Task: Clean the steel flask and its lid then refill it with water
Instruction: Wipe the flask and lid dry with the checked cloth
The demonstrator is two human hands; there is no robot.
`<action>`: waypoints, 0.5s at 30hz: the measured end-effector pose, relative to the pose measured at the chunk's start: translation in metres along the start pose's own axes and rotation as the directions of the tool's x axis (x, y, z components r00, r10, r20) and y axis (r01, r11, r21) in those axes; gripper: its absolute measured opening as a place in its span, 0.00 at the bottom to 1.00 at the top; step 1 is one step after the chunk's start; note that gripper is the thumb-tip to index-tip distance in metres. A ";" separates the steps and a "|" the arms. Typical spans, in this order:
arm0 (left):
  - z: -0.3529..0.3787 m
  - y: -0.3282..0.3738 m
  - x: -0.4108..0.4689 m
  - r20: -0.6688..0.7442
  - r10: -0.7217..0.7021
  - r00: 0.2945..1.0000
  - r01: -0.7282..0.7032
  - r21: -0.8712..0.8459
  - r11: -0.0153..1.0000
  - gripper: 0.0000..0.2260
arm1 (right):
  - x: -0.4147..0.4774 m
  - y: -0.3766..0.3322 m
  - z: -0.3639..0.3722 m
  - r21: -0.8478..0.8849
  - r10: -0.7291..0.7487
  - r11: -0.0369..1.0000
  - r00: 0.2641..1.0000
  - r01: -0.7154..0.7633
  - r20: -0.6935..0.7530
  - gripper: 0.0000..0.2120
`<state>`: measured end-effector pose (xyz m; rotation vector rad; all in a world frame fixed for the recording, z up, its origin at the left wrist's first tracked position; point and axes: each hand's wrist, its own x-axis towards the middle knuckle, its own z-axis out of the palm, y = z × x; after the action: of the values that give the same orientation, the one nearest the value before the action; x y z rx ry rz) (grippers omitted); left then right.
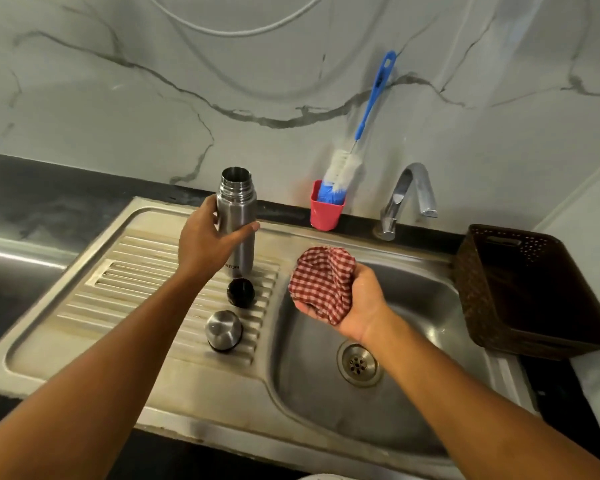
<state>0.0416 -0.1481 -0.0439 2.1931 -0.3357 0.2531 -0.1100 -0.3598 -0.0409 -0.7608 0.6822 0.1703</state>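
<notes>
Flask upright, uncapped on drainboard, gripped by left hand; right hand over sink clutches checked cloth.

A home kitchen, at the washing-up corner.
A steel sink with a ribbed draining board is set into a dark counter, with a chrome tap behind the basin. The wall has a marble pattern. A bottle brush stands in a red cup, and a brown plastic basket sits beside the sink.
</notes>
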 end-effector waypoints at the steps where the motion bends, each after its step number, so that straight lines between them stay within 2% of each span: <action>1: 0.000 -0.005 -0.001 -0.001 -0.016 1.000 0.016 -0.002 1.000 0.27 | 0.001 0.000 0.000 0.002 -0.009 1.000 1.000 0.009 0.001 0.27; 5: 0.000 -0.018 -0.008 0.013 -0.062 0.998 0.062 0.011 0.998 0.34 | 0.004 0.001 0.002 -0.005 -0.030 1.000 0.999 0.030 -0.026 0.28; 10: 0.001 -0.023 -0.014 0.013 -0.083 0.996 0.083 0.024 0.996 0.30 | 0.003 0.004 0.003 -0.035 -0.037 0.999 0.998 0.035 -0.047 0.28; 15: 0.000 -0.026 -0.021 0.074 -0.188 0.979 0.186 0.027 0.982 0.35 | 0.002 0.006 0.004 -0.057 -0.039 0.998 0.998 0.035 -0.057 0.27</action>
<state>0.0308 -0.1299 -0.0699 2.2403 -0.1677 0.0692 -0.1091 -0.3527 -0.0434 -0.8345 0.7207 0.1343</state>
